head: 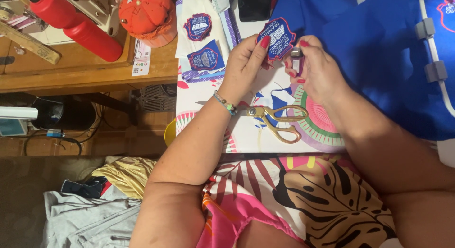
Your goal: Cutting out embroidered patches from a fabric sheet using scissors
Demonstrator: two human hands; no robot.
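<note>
The left hand point(244, 63) pinches one shield-shaped embroidered patch point(276, 38) by its edge, held up above the patterned surface point(246, 134); the right hand point(316, 70) has its grip pressed around one small purple lighter point(297, 59) just beside the patch's lower edge. Two more patches point(198, 26) lie on the surface, one pair of gold scissors point(277, 119) below the hands, two red bottles point(76, 21) at left

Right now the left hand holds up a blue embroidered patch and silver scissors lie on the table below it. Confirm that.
Not quite: the scissors are gold, not silver, as the head view shows. The left hand does hold up the blue embroidered patch, with the scissors on the table below.
</note>
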